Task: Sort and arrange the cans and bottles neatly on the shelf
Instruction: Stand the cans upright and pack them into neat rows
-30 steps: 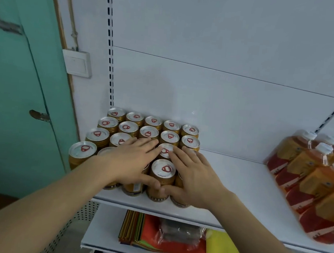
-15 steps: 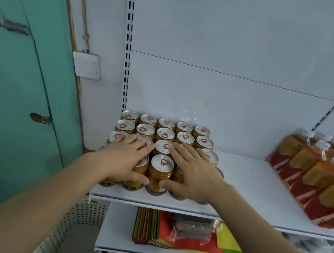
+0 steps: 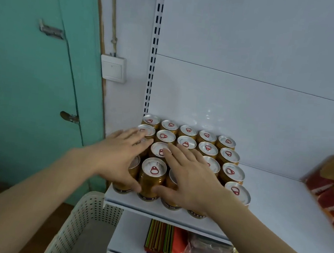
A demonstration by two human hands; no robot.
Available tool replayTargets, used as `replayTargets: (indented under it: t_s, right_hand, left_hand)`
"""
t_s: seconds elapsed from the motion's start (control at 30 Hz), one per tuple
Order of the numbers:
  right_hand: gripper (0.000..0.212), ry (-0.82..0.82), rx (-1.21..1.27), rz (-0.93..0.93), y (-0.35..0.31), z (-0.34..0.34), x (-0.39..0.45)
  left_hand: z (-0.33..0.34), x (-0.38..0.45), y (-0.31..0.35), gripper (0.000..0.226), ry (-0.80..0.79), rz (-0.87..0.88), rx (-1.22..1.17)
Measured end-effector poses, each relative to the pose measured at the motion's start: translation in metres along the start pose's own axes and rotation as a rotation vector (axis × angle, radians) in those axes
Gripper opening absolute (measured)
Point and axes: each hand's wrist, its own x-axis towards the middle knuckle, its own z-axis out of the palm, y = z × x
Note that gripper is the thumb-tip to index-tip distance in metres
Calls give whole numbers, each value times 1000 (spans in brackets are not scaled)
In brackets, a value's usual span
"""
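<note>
- Since the earlier frames the view has swung to the left: the cans (image 3: 187,159) now sit in the middle of the picture and the bottles (image 3: 331,189) have slid to the right edge, where they are blurred.
- Both hands have stayed on the front of the block of cans. In the first frame a can stood out at the front left; now the block looks closed on that side.
- The left hand (image 3: 118,158) lies flat over the left front cans. Its fingers (image 3: 134,135) are straight and spread, reaching to the second row from the back, and the thumb presses the side of a front can.
- The right hand (image 3: 190,175) lies flat over the middle front cans. Its fingers are also straight and a little spread, with the tips on can tops in the middle rows, and the thumb touches the front can (image 3: 153,178) from the right.
- This front can stands between the two thumbs; neither hand curls around it.
- The cans are gold with silver tops and red tabs, upright, in tight rows at the left end of the white shelf (image 3: 276,208).
- The bottles are orange with red labels, well apart from the cans.
- Below is a lower shelf (image 3: 128,239) with coloured paper (image 3: 163,240) and a clear bag (image 3: 209,250).
- A white basket (image 3: 79,224) with holes stands at the lower left, a green door (image 3: 27,84) is behind it, and a switch (image 3: 113,68) is on the white wall.
</note>
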Motion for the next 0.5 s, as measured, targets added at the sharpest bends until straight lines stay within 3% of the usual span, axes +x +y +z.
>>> replayTargets:
  t_s: [0.17,0.3,0.4,0.5]
  right_hand:
    - [105,-58,-13,3,-3,9,9]
    - [110,-89,6,19,-8,6,9]
    - [107,-69,123,58,-19,-6,17]
    - [96,-61,145,68,-35,-17,37]
  left_hand:
    - [14,-3,-2,129,-28,-1,-31]
    - [16,-4,-5,134,12,23,-83]
    - [18,-12,-18,132,74,12,-307]
    - [35,-18,-42,104,128,-25,-671]
